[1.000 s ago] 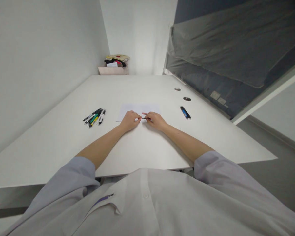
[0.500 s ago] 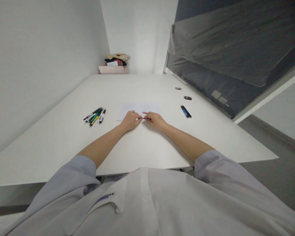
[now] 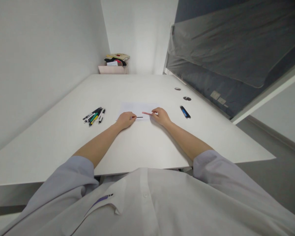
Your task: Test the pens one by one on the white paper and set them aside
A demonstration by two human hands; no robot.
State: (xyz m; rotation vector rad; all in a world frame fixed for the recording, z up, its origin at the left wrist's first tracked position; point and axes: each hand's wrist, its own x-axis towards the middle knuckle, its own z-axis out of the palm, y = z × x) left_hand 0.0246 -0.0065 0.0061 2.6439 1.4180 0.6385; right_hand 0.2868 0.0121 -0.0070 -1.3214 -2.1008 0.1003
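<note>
My left hand is closed in a pinch on a thin black pen refill, whose dark end sticks out to the right. A slim pink pen barrel points left from the closed fingers of my right hand. The two pieces are apart, with a small gap between their tips. Beneath both hands lies a white sheet of paper, partly covered by them. The inner ends of both pieces are hidden by my fingers.
Several pens lie in a heap on the left of the white table. To the right are dark blue-black pens and two round table inserts. A box of folded things stands at the far end, and a dark partition runs along the right.
My hands have moved apart, the left one to the left and the right one slightly right. The black refill now shows clear of the right hand, and more of the pink barrel shows.
</note>
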